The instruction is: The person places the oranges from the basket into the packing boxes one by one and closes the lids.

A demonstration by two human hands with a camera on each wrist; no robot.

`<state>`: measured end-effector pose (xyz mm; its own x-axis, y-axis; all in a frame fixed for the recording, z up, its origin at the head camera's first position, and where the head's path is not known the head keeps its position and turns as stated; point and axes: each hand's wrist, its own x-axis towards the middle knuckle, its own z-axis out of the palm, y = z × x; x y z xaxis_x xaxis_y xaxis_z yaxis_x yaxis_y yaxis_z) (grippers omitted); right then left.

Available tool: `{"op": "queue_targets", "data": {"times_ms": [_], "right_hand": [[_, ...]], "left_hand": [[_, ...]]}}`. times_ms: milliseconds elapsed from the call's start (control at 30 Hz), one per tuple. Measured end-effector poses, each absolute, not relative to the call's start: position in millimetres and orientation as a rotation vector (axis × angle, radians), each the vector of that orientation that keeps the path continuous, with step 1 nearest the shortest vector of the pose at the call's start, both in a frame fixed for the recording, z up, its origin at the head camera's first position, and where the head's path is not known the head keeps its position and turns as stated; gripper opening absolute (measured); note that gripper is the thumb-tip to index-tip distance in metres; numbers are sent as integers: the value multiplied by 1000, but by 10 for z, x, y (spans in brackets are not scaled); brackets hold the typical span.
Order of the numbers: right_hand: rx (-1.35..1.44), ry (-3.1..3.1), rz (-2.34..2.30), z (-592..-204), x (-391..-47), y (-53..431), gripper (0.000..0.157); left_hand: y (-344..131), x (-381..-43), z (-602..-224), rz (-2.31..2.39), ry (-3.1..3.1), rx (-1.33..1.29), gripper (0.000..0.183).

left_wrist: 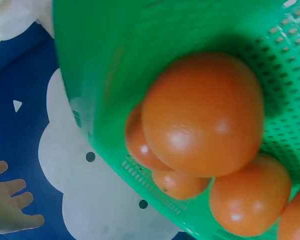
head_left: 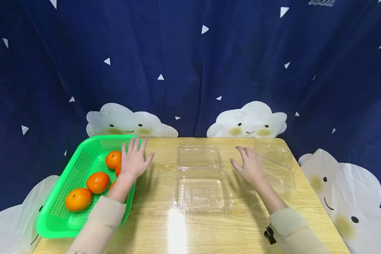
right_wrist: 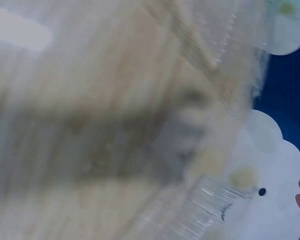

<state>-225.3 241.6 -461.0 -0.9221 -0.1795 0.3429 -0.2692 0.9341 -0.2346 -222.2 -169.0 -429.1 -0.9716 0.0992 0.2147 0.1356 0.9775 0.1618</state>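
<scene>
My left hand (head_left: 134,160) is held over the right side of a green plastic basket (head_left: 55,225), fingers spread and nothing in them. Orange round fruits, probably tangerines (head_left: 97,182), lie in the basket; my hand and forearm partly cover some. The left wrist view shows a large tangerine (left_wrist: 202,115) close up, with several more beside it. My right hand (head_left: 250,165) hovers over the table between two clear plastic clamshell boxes, its fingers loosely bent and holding nothing. The middle clamshell box (head_left: 203,194) lies with its lid opened away from me.
Another clear clamshell box (head_left: 276,165) stands at the table's right edge, partly behind my right hand. The wooden table (head_left: 152,225) ends at a dark blue curtain (head_left: 184,53) printed with clouds and white triangles. The right wrist view is blurred.
</scene>
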Motion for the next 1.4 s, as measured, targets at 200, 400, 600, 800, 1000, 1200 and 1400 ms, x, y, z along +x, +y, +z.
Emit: {"op": "queue_targets", "data": {"times_ms": [200,400,600,800,1000,1200,1400], "right_hand": [[390,-2739,399,-4847,-2137,2398,52],[428,-2680,368,-5053,-2005,2397,47],[458,-2641,425,-5228,-1849,2381,44],[469,-2628,459,-5356,-1731,2351,43],[415,-2700,512,-5401,-1664,2324,44],[403,-2713,540,-5444,-1618,2312,45],[387,-2738,538,-5469,-1584,2301,46]], "left_hand": [[-1843,-2125,-4306,-280,-2836,-184,61],[-1982,-2042,-4360,-309,-2798,-178,56],[-2090,-1975,-4383,-327,-2802,-175,53],[-2206,-1939,-4391,-328,-2810,-169,53],[-2390,-1914,-4420,-308,-2871,-166,54],[-2566,-1911,-4424,-276,-2945,-139,56],[-2760,-1924,-4442,-269,-3040,-62,60]]}}
